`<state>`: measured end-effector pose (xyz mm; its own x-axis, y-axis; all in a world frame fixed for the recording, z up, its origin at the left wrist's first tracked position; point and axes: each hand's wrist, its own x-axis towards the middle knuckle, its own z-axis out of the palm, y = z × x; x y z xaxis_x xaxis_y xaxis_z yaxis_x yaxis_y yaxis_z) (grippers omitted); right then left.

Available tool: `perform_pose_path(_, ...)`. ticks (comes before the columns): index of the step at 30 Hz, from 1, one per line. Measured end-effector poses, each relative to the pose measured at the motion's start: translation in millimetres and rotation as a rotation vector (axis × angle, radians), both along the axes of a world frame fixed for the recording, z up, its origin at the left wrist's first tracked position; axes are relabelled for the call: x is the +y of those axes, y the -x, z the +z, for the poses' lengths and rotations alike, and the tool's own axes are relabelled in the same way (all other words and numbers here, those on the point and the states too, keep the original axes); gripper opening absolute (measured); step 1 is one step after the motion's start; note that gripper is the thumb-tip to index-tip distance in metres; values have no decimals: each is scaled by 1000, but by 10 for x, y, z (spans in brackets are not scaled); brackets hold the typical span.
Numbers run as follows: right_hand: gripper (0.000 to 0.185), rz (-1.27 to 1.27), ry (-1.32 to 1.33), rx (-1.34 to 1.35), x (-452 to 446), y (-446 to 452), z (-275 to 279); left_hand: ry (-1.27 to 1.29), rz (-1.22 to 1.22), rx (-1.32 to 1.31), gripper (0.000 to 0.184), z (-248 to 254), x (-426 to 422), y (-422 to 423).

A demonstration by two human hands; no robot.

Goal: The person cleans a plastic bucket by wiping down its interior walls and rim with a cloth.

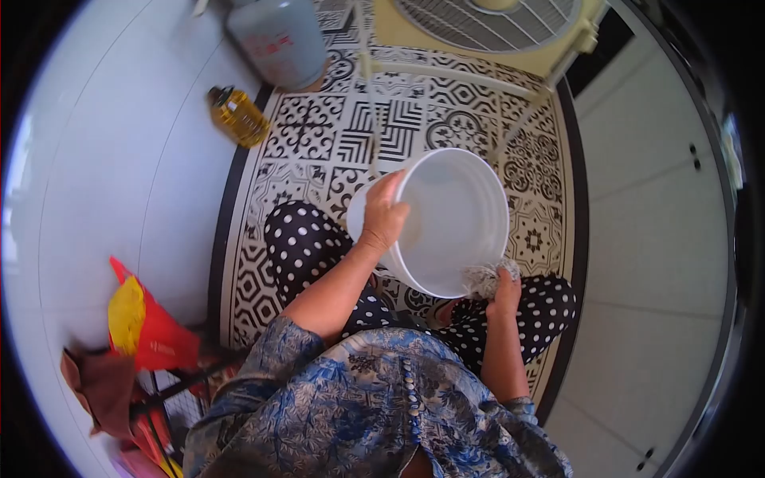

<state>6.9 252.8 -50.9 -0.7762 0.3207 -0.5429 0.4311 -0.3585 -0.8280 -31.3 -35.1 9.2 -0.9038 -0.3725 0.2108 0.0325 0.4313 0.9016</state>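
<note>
A white plastic bucket (454, 223) is tilted between my knees, its round mouth turned up and to the right. My left hand (386, 213) grips the bucket's left rim, thumb near the inside edge and fingers over the outer wall. At the lower right rim, my right hand (505, 293) is closed on a greyish, crumpled scrubbing cloth (488, 279). The cloth touches the rim there. Inside, the bucket's wall looks pale and smooth.
A large cream fan (486, 48) on a tubular stand is ahead. A grey gas cylinder (279, 44) and a bottle of yellow oil (241, 118) stand front left. White cabinets (645, 183) line the right. Red and yellow bags (163, 338) sit at left on a dark rack.
</note>
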Motion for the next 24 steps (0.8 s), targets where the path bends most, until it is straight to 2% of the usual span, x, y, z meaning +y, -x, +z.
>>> perform_pose_path(1, 34, -21, -33, 63, 38, 84, -39, 49, -15, 23, 56, -31, 11, -33)
perform_pose_path(5, 35, 47, -82, 36, 65, 292, 49, 122, -49, 93, 60, -70, 38, -164)
perform_pose_path(15, 43, 17, -135, 70, -157, -16, 111, 33, 39, 112, 54, -126, 0, -127)
perform_pose_path(17, 44, 55, 38, 50, -174, -143, 170, 24, 64, 110, 52, -129, 7, -122)
perform_pose_path(19, 41, 72, 76, 47, -212, -304, 149, 54, 81, 113, 50, -145, 23, -121)
perform_pose_path(21, 40, 47, 278, -97, -253, -501, 182, 67, 93, 121, 50, -154, 28, -120)
perform_pose_path(24, 34, 13, 334, -236, -392, -721, 270, 19, 74, 194, 49, -177, 11, -84)
